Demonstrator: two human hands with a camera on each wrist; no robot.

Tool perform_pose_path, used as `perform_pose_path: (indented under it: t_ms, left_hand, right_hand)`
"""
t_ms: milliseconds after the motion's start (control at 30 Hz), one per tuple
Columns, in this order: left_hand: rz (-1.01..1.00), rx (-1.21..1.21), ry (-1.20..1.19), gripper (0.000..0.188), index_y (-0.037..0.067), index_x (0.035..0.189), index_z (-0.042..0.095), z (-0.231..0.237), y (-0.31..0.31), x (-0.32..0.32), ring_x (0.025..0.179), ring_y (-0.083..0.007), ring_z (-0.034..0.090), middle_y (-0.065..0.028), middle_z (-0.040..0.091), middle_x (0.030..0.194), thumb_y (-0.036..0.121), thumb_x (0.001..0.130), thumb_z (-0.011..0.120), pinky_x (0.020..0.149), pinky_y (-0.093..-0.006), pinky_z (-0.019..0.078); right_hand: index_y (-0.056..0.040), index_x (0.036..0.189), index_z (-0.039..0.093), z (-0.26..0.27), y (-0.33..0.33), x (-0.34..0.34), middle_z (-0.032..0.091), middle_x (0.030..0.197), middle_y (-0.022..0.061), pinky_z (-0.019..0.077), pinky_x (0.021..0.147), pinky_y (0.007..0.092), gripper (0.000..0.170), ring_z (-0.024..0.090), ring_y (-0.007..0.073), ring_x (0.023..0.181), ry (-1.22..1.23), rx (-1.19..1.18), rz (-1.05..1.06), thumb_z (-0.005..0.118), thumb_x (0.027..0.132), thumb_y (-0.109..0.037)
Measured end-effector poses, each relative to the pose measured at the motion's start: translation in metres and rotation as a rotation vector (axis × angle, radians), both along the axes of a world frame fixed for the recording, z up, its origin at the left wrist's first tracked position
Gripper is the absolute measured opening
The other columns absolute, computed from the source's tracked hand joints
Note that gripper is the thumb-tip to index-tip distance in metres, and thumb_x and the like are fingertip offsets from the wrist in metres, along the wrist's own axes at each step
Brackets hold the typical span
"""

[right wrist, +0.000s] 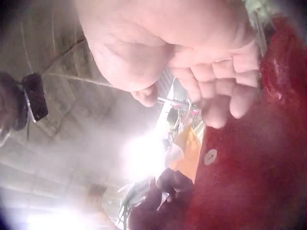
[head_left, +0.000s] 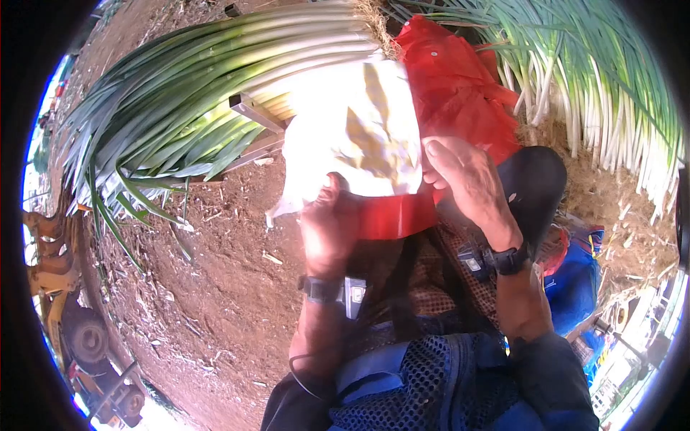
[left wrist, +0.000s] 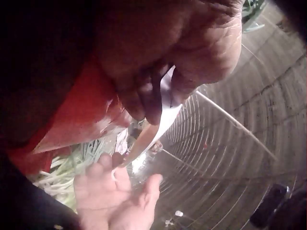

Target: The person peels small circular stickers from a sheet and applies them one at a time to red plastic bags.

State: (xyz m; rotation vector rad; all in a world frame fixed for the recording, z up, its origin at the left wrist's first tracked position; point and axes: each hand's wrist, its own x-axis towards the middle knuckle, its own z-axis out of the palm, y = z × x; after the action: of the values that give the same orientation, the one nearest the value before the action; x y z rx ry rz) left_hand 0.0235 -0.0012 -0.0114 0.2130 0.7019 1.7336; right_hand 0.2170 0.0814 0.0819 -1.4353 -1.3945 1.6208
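A white sheet, very bright in the sun and patched with shadow, lies over red plastic across the person's lap. The left hand pinches its near left corner between thumb and fingers, which the left wrist view shows with the sheet between them. At the sheet's right edge is the right hand. Its fingers are loosely bent and the thumb stands apart from them. In the left wrist view the right hand's palm faces up, the sheet's edge overlapping its fingertips.
Long leeks lie bundled on a metal frame at the left. More green-topped stalks are spread at the right. Bare soil with scraps covers the ground. A blue bag sits beside the right knee, and a wheeled machine stands far left.
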Motion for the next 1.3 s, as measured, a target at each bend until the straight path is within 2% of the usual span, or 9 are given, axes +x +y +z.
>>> perform_pose_path:
  t_ms: [433, 633, 733, 833, 933, 1000, 1167, 1267, 1300]
  left_hand:
    - [-0.102, 0.068, 0.06, 0.031, 0.001, 0.112, 0.066, -0.001, -0.006, -0.001, 0.103, -0.0188, 0.065, -0.0068, 0.069, 0.108, -0.007, 0.082, 0.061, 0.098, -0.0349, 0.0494]
    - [-0.05, -0.082, 0.003, 0.014, 0.005, 0.101, 0.067, 0.011, 0.001, 0.004, 0.095, -0.0142, 0.062, -0.0011, 0.066, 0.099, 0.006, 0.087, 0.069, 0.089, -0.0315, 0.0491]
    - [-0.019, -0.037, -0.008, 0.037, 0.003, 0.122, 0.059, -0.008, -0.002, -0.001, 0.101, -0.0197, 0.065, -0.0058, 0.067, 0.112, 0.018, 0.09, 0.068, 0.094, -0.0357, 0.0516]
    - [0.001, -0.039, -0.189, 0.032, 0.006, 0.116, 0.06, 0.012, 0.002, -0.001, 0.096, -0.0186, 0.064, -0.0031, 0.066, 0.102, 0.024, 0.092, 0.069, 0.09, -0.036, 0.0526]
    - [0.141, -0.062, -0.333, 0.024, 0.009, 0.11, 0.061, 0.007, 0.0, -0.006, 0.091, -0.0183, 0.064, -0.0019, 0.064, 0.093, 0.026, 0.094, 0.067, 0.086, -0.0366, 0.0533]
    - [0.177, -0.116, -0.354, 0.018, 0.009, 0.104, 0.062, 0.015, 0.002, -0.006, 0.09, -0.0197, 0.063, -0.0032, 0.064, 0.09, 0.025, 0.096, 0.065, 0.084, -0.0377, 0.0536]
    - [0.191, -0.082, -0.38, 0.02, 0.005, 0.101, 0.064, 0.02, 0.002, -0.018, 0.093, -0.0229, 0.063, -0.0076, 0.066, 0.096, 0.024, 0.096, 0.065, 0.085, -0.0388, 0.055]
    - [0.192, 0.002, -0.284, 0.021, 0.007, 0.105, 0.065, 0.016, 0.001, -0.032, 0.096, -0.0237, 0.062, -0.0089, 0.066, 0.102, 0.027, 0.097, 0.062, 0.09, -0.0373, 0.051]
    - [0.199, -0.006, -0.272, 0.021, 0.007, 0.104, 0.065, 0.016, 0.0, -0.039, 0.096, -0.0239, 0.062, -0.0094, 0.067, 0.102, 0.027, 0.097, 0.062, 0.091, -0.0378, 0.0515]
  right_hand:
    - [0.004, 0.108, 0.063, -0.034, -0.015, 0.003, 0.069, 0.094, 0.0071, 0.0528, 0.077, 0.0245, 0.025, 0.063, 0.0094, 0.083, 0.186, -0.026, -0.177, 0.069, 0.094, -0.016]
    - [0.0031, 0.11, 0.063, -0.043, -0.01, 0.006, 0.069, 0.093, 0.0067, 0.0525, 0.075, 0.0253, 0.028, 0.063, 0.0091, 0.082, 0.222, 0.075, -0.129, 0.069, 0.094, -0.019]
    - [0.0022, 0.109, 0.063, -0.033, -0.01, 0.002, 0.067, 0.091, 0.005, 0.0516, 0.072, 0.0249, 0.026, 0.061, 0.0081, 0.079, 0.229, 0.008, -0.161, 0.069, 0.094, -0.019]
    - [0.0, 0.105, 0.063, -0.028, -0.017, 0.005, 0.064, 0.088, 0.0022, 0.0499, 0.069, 0.0235, 0.023, 0.058, 0.0076, 0.075, 0.232, -0.078, -0.039, 0.072, 0.092, -0.017]
    - [-0.0042, 0.106, 0.062, -0.028, -0.037, -0.003, 0.064, 0.092, 0.0083, 0.0529, 0.071, 0.0316, 0.039, 0.061, 0.0171, 0.079, -0.156, 0.278, 0.315, 0.085, 0.076, -0.015]
    - [-0.004, 0.101, 0.06, -0.033, -0.046, -0.013, 0.062, 0.093, 0.0144, 0.054, 0.074, 0.0398, 0.044, 0.064, 0.0328, 0.086, -0.286, 0.523, 0.391, 0.087, 0.069, -0.014]
    - [-0.0032, 0.094, 0.065, -0.059, -0.047, -0.016, 0.062, 0.085, 0.0105, 0.053, 0.072, 0.0331, 0.025, 0.066, 0.0223, 0.078, -0.248, 0.533, 0.324, 0.082, 0.076, -0.008]
    - [0.0001, 0.087, 0.065, -0.061, -0.041, -0.012, 0.063, 0.081, 0.0128, 0.0523, 0.069, 0.0355, 0.018, 0.066, 0.0283, 0.077, -0.176, 0.343, 0.28, 0.077, 0.081, -0.011]
    - [0.0019, 0.089, 0.067, -0.062, -0.04, -0.012, 0.066, 0.079, 0.0123, 0.0514, 0.07, 0.0327, 0.016, 0.066, 0.0216, 0.075, -0.055, 0.181, 0.206, 0.075, 0.085, -0.011]
